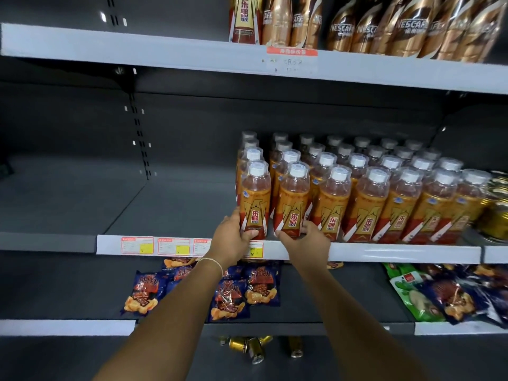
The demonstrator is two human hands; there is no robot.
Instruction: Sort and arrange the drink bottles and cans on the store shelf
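- Left hand (233, 237) gripping base of leftmost front orange drink bottle (255, 200) at middle shelf (384, 253) edge
- Right hand (305, 240) curled around neighbouring bottle (293, 202)

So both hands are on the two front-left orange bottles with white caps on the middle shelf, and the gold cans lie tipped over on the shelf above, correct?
Not quite. The left hand and right hand do hold the two front-left orange bottles with white caps on the middle shelf, but the tipped gold cans lie on the lowest shelf, well below, as the head view shows.
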